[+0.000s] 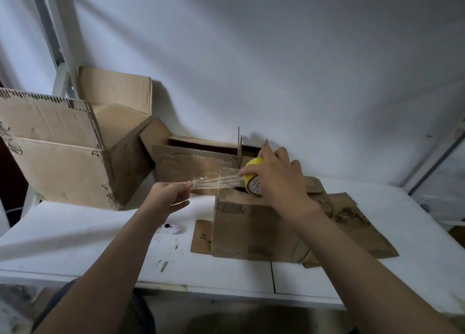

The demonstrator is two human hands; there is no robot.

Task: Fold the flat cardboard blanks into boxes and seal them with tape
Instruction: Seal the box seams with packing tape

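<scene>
I see the right hand curled over a yellow roll of tape, gripping it just above the top of a small cardboard box. The left hand pinches the free end of a clear strip of tape, which stretches taut between the two hands, above the box's left top edge. The box stands folded on the white table, a dark gap showing in its top beneath the roll. It sits on a flat cardboard blank that spreads out to the right and bears the number 24 on a flap at the left. Behind it lies a low open box against the wall, and at far left a large open box stands with its flaps raised. A small white object with a black spot rests on the table near the left forearm.
</scene>
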